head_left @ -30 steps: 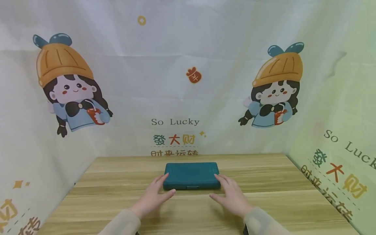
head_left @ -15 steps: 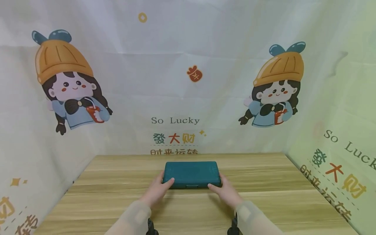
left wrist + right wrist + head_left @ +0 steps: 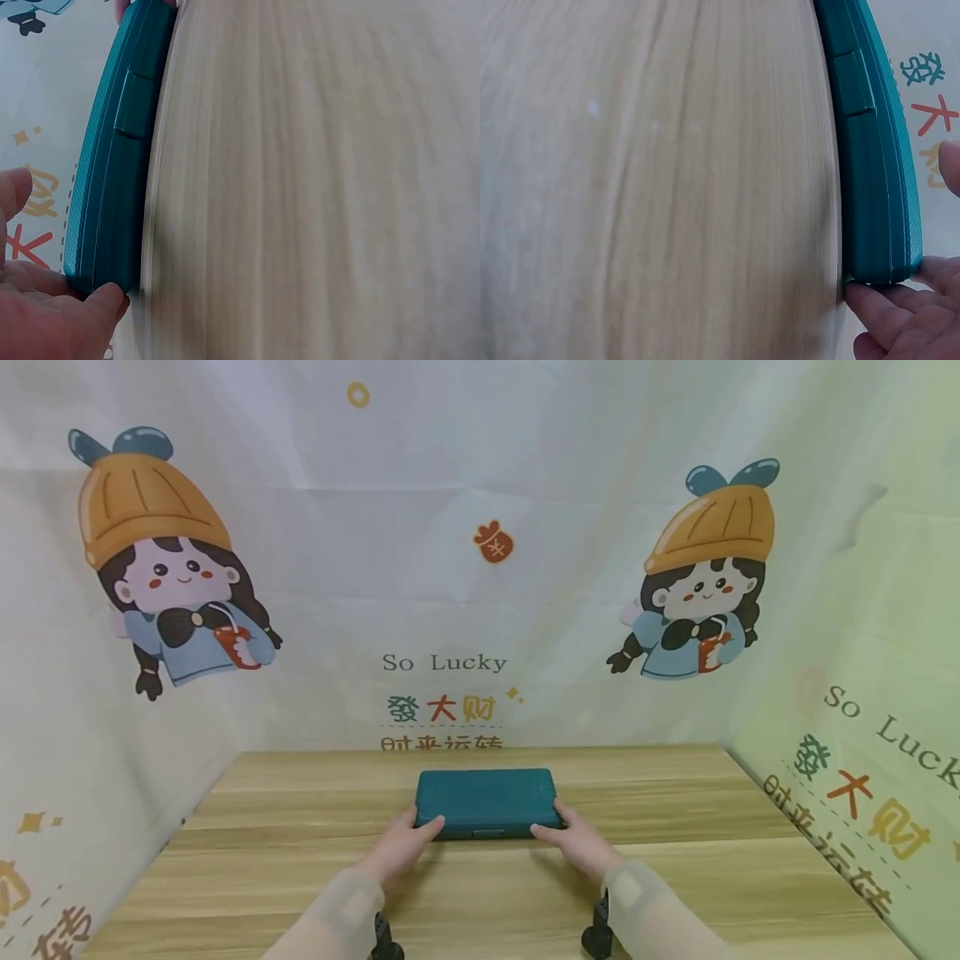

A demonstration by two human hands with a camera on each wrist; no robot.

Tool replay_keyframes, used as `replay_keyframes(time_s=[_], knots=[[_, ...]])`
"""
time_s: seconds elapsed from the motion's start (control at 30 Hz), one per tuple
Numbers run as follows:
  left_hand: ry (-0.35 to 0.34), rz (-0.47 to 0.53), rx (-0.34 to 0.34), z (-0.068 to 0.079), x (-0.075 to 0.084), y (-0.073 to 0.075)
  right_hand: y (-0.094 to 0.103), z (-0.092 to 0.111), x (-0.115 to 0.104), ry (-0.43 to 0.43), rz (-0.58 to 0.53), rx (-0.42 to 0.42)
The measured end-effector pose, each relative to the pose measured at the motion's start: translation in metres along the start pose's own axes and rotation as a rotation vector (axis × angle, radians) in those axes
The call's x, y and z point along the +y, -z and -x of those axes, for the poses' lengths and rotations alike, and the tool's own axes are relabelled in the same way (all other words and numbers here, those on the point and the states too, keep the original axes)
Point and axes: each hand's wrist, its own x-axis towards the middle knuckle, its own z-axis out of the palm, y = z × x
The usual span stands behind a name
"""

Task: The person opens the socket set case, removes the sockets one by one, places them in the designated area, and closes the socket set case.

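Observation:
A flat, teal plastic case (image 3: 486, 797) with a front latch (image 3: 135, 103) lies closed near the back of the wooden table. My left hand (image 3: 401, 842) holds its left end, thumb at the front corner. At the opposite end, my right hand (image 3: 581, 839) grips the case in the same way. In the right wrist view, the fingers (image 3: 881, 311) reach to the lower corner of the case. The left wrist view has fingertips (image 3: 109, 298) against the near end. The fingers behind the ends are partly hidden in the head view.
The wood-grain table (image 3: 480, 902) extends in front of and beside the case. A pale printed cloth (image 3: 420, 568) with cartoon figures hangs behind it and along both sides. Long light sleeves (image 3: 333, 910) cover the forearms, with black wrist devices (image 3: 598, 931) below them.
Both hands, earlier spread around the case with thumbs apart from it, have closed in and taken hold of its two ends. The view has shifted slightly; the case stays about where it was.

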Motion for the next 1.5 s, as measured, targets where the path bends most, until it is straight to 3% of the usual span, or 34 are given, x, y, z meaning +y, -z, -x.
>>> replay_keyframes(time_s=[0.4,0.77,1.03,1.5], knots=[[0.009,-0.049,-0.059,0.014,0.000,0.007,0.008,0.007,0.000,0.020,0.067,-0.021],[-0.044,-0.087,-0.084,0.034,0.002,0.011,0.010,0.024,-0.002,0.059,0.125,-0.016],[-0.044,-0.117,-0.098,0.048,0.002,0.015,0.010,0.032,-0.002,0.010,0.149,-0.029],[-0.038,-0.152,-0.132,0.060,-0.003,0.018,0.008,0.044,0.000,0.028,0.237,-0.037]])
